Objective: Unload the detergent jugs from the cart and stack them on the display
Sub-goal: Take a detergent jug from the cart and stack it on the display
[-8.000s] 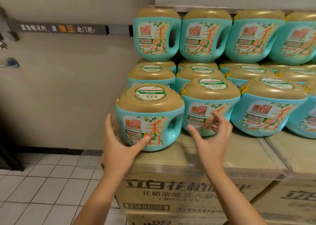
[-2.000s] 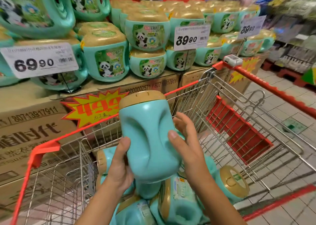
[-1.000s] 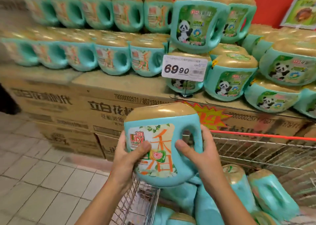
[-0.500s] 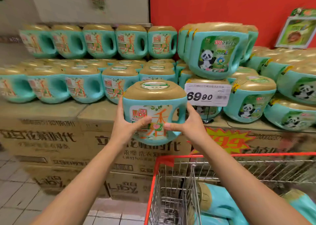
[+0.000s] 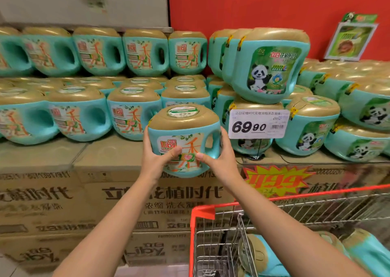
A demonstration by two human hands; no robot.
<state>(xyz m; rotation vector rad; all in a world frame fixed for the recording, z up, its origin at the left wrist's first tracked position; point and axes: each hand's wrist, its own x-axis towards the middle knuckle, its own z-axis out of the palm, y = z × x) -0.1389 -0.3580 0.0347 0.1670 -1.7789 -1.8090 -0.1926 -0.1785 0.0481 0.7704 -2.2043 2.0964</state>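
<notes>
I hold a teal detergent jug with a gold cap upright at arm's length, just in front of the display's cardboard edge. My left hand grips its left side and my right hand grips its right side by the handle, thumbs on the front label. Rows of matching jugs stand on the display behind it. Below right, the red-rimmed wire cart holds more jugs lying on their sides.
Panda-label jugs are stacked to the right, with a 69.90 price tag beside the held jug. Stacked cardboard cartons form the display base. A red wall rises behind. A starburst price sign hangs on the cartons.
Over the last seconds I lifted the jug out of the cart, turned its label toward me and carried it up and forward to the display edge; it is slightly farther in than half a second ago.
</notes>
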